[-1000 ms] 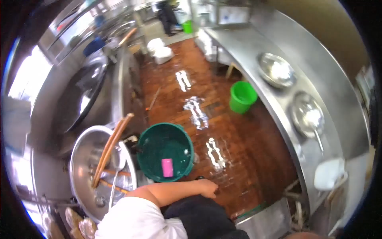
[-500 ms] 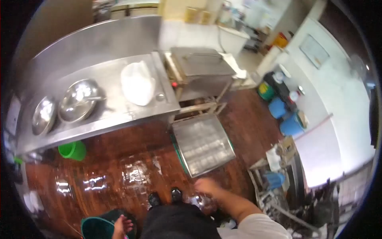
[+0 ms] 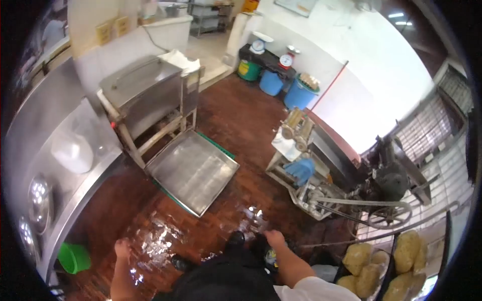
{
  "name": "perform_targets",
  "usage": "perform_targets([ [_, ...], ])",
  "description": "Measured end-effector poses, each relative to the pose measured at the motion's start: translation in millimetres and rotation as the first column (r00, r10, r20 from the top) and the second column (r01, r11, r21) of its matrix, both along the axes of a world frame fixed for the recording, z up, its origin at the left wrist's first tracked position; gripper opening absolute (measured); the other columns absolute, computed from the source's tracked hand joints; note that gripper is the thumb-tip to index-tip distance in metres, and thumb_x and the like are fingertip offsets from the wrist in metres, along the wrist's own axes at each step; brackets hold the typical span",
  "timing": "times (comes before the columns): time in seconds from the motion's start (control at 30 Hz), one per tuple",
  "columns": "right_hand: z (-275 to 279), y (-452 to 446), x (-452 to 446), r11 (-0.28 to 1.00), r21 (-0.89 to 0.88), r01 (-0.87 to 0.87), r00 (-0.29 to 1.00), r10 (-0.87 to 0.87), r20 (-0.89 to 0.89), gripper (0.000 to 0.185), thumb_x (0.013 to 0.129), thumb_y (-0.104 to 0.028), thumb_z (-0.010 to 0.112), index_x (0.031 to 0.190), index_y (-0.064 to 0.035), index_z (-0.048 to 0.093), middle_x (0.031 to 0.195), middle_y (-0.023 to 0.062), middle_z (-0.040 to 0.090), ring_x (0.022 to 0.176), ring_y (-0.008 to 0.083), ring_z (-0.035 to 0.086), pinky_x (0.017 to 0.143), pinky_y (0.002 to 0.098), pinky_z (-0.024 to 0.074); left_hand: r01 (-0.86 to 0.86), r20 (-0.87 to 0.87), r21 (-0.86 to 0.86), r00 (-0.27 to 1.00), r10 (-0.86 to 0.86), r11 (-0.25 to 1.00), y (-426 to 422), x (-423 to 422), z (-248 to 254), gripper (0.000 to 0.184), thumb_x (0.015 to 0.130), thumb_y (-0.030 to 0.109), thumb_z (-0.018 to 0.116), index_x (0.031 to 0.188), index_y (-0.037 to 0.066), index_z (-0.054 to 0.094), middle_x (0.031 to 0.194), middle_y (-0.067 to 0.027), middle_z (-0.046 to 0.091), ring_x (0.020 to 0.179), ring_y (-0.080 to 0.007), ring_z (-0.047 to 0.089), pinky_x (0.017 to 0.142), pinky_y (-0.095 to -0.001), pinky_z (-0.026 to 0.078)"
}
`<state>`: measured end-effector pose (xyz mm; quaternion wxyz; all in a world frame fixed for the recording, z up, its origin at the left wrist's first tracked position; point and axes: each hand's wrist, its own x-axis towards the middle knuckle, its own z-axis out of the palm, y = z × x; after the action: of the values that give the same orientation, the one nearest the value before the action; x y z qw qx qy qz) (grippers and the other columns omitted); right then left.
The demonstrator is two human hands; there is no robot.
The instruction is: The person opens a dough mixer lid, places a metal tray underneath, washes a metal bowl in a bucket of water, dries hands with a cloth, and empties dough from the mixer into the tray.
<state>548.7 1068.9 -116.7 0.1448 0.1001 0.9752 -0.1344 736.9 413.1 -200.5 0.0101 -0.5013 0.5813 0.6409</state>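
My left hand [image 3: 122, 248] hangs over the wet red floor [image 3: 108, 213] at the lower left, its fingers curled in with nothing visible in them. Further right, my right hand [image 3: 273, 238] is loosely closed beside my dark shoes, and nothing shows in it either. Just below the right hand is a dark item with yellow and white marks [image 3: 271, 258], partly hidden by my arm. A flat metal tray [image 3: 193, 170] with a green edge lies on the floor ahead of both hands.
Left stand a steel counter [image 3: 88, 180], metal bowls and a green bucket [image 3: 74, 258]. A lidded steel box [image 3: 145, 95] stands behind the tray. Blue bins [image 3: 271, 83] and scales line the back wall. Right are a belt-driven machine [image 3: 391, 183] and trays of yellowish lumps [image 3: 357, 256].
The view has swung to the right, bringing the machine and the lump-filled trays closer into sight. The dark green tub has left the view. My left hand's spread fingers have curled in.
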Motion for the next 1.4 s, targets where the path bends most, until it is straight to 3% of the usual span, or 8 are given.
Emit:
perform_targets([
  [0.1,-57,80,-4,0.925,-0.100,0.367,0.920,-0.346,0.183,0.032,0.087,-0.035,0.053,0.088,-0.0079,0.070,0.084,0.0148,0.068,0.078,0.0308,0.067,0.066,0.0421,0.0534,0.101,0.074,0.248,0.990,-0.123,0.963,29,-29,4,0.019,0.088,0.028,0.055,0.089,0.010,0.057,0.067,-0.0035,0.057,0.047,-0.0155,0.049,0.038,-0.0271,0.037],
  [0.3,-31,160,-87,0.683,-0.511,0.521,0.803,-0.189,0.565,0.031,0.084,-0.034,0.055,0.074,-0.0045,0.062,0.066,0.0057,0.061,0.053,0.0207,0.058,0.051,0.0369,0.0468,0.488,0.386,0.412,0.671,-0.632,0.770,161,-34,-48,0.034,0.090,0.037,0.048,0.108,0.011,0.061,0.105,-0.0095,0.060,0.092,-0.0255,0.056,0.064,-0.0505,0.048],
  [0.5,228,113,-280,0.592,-0.804,0.054,0.979,0.128,0.160,0.041,0.089,-0.027,0.063,0.123,-0.0050,0.058,0.111,0.0035,0.064,0.095,0.0115,0.058,0.082,0.0270,0.0450,0.888,0.323,0.197,0.342,-0.882,0.416,260,-85,-14,0.037,0.084,0.038,0.059,0.107,0.010,0.065,0.112,-0.0079,0.061,0.096,-0.0251,0.060,0.065,-0.0485,0.051],
  [0.6,286,92,-335,0.339,-0.941,0.001,0.959,0.268,0.098,0.038,0.094,-0.027,0.054,0.125,-0.0058,0.057,0.117,0.0104,0.064,0.101,0.0194,0.061,0.087,0.0306,0.0468,0.528,0.452,0.350,0.628,-0.633,0.774,290,-170,81,0.030,0.084,0.033,0.063,0.104,0.011,0.066,0.098,-0.0067,0.066,0.079,-0.0200,0.063,0.055,-0.0388,0.049],
  [0.73,169,64,-373,-0.163,-0.782,0.602,0.745,0.468,0.476,0.036,0.095,-0.029,0.048,0.115,-0.0016,0.060,0.107,0.0200,0.066,0.099,0.0271,0.064,0.085,0.0378,0.0503,0.409,0.400,0.331,0.755,-0.519,0.850,290,-207,55,0.030,0.092,0.038,0.049,0.104,0.014,0.063,0.079,-0.0034,0.058,0.065,-0.0155,0.056,0.047,-0.0328,0.041],
  [0.8,69,77,-354,0.562,-0.533,-0.633,0.623,0.778,0.080,0.044,0.089,-0.041,0.056,0.106,-0.0011,0.065,0.095,0.0125,0.069,0.086,0.0245,0.066,0.075,0.0362,0.0522,0.365,0.380,0.376,0.778,-0.501,0.851,297,-224,8,0.033,0.093,0.042,0.047,0.099,0.014,0.064,0.073,-0.0008,0.053,0.061,-0.0139,0.052,0.045,-0.0319,0.039],
  [0.97,63,108,-332,0.814,-0.580,0.002,0.870,0.284,0.402,0.041,0.081,-0.038,0.069,0.107,-0.0053,0.068,0.093,0.0134,0.069,0.088,0.0286,0.066,0.081,0.0361,0.0504,0.298,0.416,0.470,0.755,-0.507,0.831,326,-265,-12,0.036,0.093,0.046,0.045,0.099,0.016,0.064,0.072,0.0017,0.051,0.055,-0.0132,0.047,0.043,-0.0295,0.033],
  [1.4,53,28,-570,0.697,-0.570,-0.434,0.722,0.648,0.243,0.043,0.082,-0.038,0.064,0.107,-0.0025,0.066,0.100,0.0170,0.068,0.096,0.0307,0.064,0.084,0.0371,0.0497,0.116,0.392,0.472,0.860,-0.326,0.874,437,-298,10,0.037,0.091,0.049,0.048,0.101,0.017,0.063,0.077,-0.0001,0.053,0.060,-0.0158,0.049,0.049,-0.0331,0.037],
])
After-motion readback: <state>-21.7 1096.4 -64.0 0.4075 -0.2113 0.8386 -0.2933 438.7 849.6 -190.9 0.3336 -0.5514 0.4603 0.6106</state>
